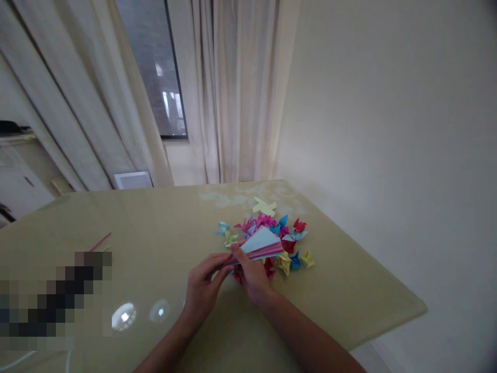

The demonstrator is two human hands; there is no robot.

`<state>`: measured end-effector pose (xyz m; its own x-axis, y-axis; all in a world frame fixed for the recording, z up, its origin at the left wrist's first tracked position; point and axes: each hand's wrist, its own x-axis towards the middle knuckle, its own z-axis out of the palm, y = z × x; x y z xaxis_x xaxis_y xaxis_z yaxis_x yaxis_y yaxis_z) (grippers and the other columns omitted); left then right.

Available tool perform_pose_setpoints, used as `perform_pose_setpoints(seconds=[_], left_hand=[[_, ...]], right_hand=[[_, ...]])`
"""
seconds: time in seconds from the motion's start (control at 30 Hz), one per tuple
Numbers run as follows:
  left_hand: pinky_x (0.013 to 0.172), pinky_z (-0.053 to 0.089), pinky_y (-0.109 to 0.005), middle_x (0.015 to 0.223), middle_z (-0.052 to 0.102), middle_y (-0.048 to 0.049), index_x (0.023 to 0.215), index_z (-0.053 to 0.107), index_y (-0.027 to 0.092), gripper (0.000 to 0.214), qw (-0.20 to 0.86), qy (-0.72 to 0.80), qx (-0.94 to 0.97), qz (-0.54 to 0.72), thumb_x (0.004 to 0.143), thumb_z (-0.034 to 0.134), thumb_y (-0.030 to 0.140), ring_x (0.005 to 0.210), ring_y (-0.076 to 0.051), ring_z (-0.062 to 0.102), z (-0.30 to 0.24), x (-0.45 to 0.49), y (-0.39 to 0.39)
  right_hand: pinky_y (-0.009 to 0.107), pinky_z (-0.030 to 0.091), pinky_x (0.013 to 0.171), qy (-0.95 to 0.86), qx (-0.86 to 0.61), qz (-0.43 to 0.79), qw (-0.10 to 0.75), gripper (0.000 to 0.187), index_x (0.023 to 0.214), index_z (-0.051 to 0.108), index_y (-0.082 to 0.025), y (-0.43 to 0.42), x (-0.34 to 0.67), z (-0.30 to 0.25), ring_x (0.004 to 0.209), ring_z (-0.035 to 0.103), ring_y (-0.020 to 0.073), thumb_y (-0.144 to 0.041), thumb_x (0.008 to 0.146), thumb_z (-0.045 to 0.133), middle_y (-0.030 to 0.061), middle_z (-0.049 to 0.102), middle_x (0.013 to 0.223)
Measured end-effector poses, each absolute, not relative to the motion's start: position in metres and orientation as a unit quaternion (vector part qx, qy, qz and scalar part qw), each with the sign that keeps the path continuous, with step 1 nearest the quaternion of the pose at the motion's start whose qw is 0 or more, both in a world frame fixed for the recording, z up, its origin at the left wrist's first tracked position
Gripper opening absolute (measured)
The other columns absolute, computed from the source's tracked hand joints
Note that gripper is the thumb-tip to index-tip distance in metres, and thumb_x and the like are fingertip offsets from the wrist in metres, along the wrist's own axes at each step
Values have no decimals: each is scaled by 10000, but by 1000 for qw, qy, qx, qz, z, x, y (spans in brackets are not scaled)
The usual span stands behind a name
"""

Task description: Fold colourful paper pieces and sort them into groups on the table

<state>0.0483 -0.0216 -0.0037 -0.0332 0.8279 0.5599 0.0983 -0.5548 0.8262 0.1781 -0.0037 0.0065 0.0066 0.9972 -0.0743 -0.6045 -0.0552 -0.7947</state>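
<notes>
Both of my hands are on a folded paper piece (264,240), pale blue on top with pink layers along its side. It narrows to a point toward the left. My left hand (205,280) pinches the narrow end between thumb and fingers. Gripping the middle of the piece, my right hand (252,274) has its thumb pressed on top and its other fingers mostly hidden below. Around and behind the paper lies a cluster of small colourful origami shapes (284,263), in pink, blue, red, yellow and purple. The held piece covers part of that cluster.
A pale green paper cross (264,206) lies behind the cluster on the yellowish table (155,223). A thin pink stick (100,242) is at the left, beside a pixelated patch. The wall (388,129) runs along the right, and curtains (244,93) hang behind.
</notes>
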Motion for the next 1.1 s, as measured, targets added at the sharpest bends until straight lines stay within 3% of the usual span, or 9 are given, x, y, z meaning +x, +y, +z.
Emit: perform_pose_setpoints(seconds=[0.17,0.3,0.4,0.67,1.0,1.1], left_hand=[[755,632,-242,917,819,-47,983,855,264,131,288,385,622,618,880,791,312,800,-179,764,6,48,-21],[692,628,-239,809,806,-43,943,862,241,169,324,411,584,621,838,823,368,724,-183,752,16,44,-20],[693,634,-252,787,808,-55,935,865,224,221,363,430,555,613,797,854,396,725,-196,756,20,42,-20],[788,652,-288,941,837,-77,1006,859,232,310,433,435,504,608,759,876,419,829,-218,788,17,42,-19],[789,662,-311,935,837,-81,992,859,229,291,449,420,515,597,760,869,405,814,-227,795,19,40,-20],[734,655,-282,846,830,-68,970,861,224,274,429,428,517,604,755,877,393,753,-207,780,18,39,-20]], right_hand=[[177,401,462,-243,-332,666,623,516,841,653,-200,-1,186,19,508,493,70,-464,564,1000,-80,599,634],[161,420,428,-238,-303,641,664,513,849,652,-203,1,194,31,486,495,59,-382,538,1018,-82,624,659],[163,423,397,-244,-293,625,682,513,864,644,-206,2,198,36,466,513,63,-439,577,1000,-64,673,702],[137,434,388,-267,-306,592,696,484,843,641,-191,4,200,40,426,519,48,-465,618,970,-25,740,723],[106,433,377,-237,-297,621,685,457,835,615,-201,8,204,41,427,514,47,-327,587,977,-17,756,702],[101,425,364,-223,-297,629,683,441,820,621,-197,9,205,42,418,506,44,-287,572,975,-24,747,689]])
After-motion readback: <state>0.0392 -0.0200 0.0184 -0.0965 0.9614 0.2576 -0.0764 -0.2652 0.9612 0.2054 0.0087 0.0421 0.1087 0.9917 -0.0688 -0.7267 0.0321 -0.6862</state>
